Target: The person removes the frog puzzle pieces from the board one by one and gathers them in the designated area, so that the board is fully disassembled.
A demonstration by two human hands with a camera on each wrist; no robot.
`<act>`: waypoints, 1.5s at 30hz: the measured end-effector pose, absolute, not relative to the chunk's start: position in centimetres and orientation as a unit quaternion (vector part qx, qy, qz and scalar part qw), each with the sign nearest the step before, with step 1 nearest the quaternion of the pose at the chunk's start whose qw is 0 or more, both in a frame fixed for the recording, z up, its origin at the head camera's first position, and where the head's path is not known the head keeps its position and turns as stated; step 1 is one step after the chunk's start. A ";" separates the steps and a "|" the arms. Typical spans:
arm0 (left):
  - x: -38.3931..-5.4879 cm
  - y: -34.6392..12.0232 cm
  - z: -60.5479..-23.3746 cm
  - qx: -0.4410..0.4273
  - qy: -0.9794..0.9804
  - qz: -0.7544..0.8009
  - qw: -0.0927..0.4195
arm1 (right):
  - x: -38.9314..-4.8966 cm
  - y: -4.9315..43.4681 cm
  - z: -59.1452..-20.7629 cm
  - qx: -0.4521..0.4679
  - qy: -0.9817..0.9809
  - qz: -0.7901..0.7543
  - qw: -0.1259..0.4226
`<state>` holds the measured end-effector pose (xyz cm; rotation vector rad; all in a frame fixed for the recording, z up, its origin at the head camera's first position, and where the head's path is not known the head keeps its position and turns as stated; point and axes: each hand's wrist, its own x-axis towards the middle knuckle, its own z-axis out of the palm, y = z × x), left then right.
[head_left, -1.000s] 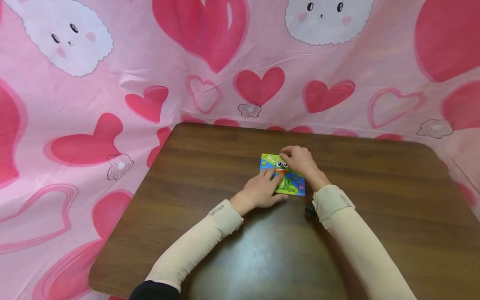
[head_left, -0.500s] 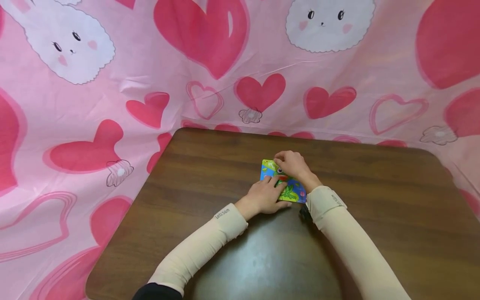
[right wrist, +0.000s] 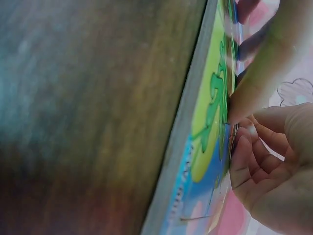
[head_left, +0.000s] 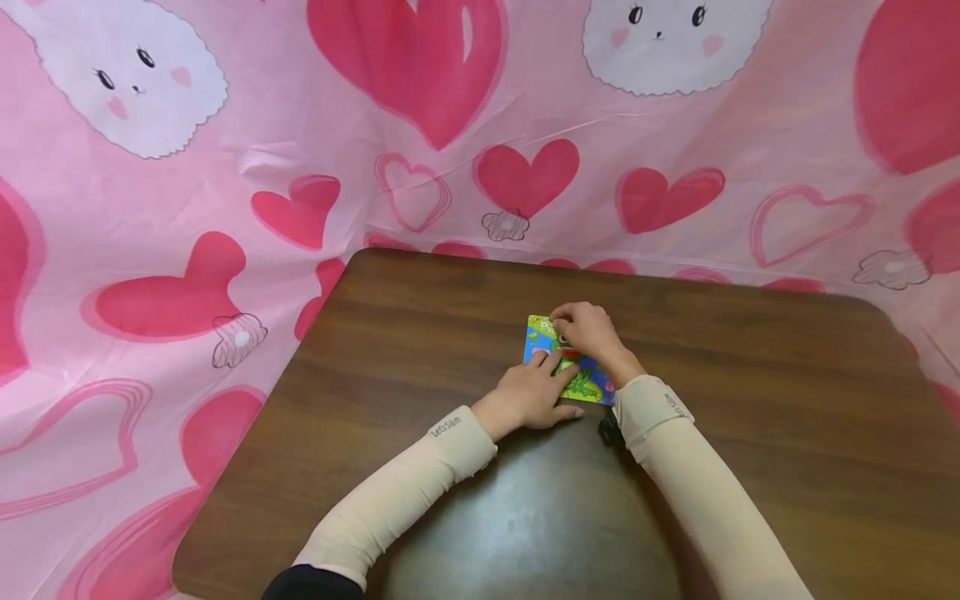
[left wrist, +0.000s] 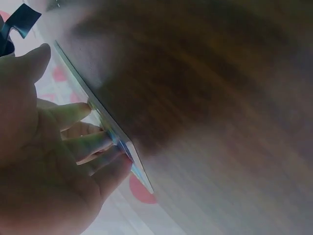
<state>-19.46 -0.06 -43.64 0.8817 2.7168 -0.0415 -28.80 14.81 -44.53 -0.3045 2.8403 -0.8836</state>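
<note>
The frog board (head_left: 583,386) lies on the counter (head_left: 420,333), right of and below the head view's centre. The left hand (head_left: 528,396) rests on it, fingers extended; the right hand (head_left: 588,330) curls over its upper part, whether pinching anything I cannot tell.

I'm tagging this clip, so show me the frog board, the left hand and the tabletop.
Frog board (head_left: 582,386): head view, green lower part.
Left hand (head_left: 528,395): head view, back of the hand.
Tabletop (head_left: 408,350): head view, bare wood left of the board.
</note>
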 end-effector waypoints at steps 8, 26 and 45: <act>-19.4 0.0 -43.6 0.294 0.938 -0.040 0.181 | -29.1 14.6 -44.3 -0.104 0.940 -0.312 0.091; -20.4 0.7 -42.9 0.282 0.943 -0.020 0.175 | -29.7 14.8 -44.2 -0.077 0.934 -0.321 0.135; -20.5 0.8 -42.7 0.285 0.945 -0.025 0.158 | -30.3 15.2 -44.1 -0.066 0.930 -0.328 0.154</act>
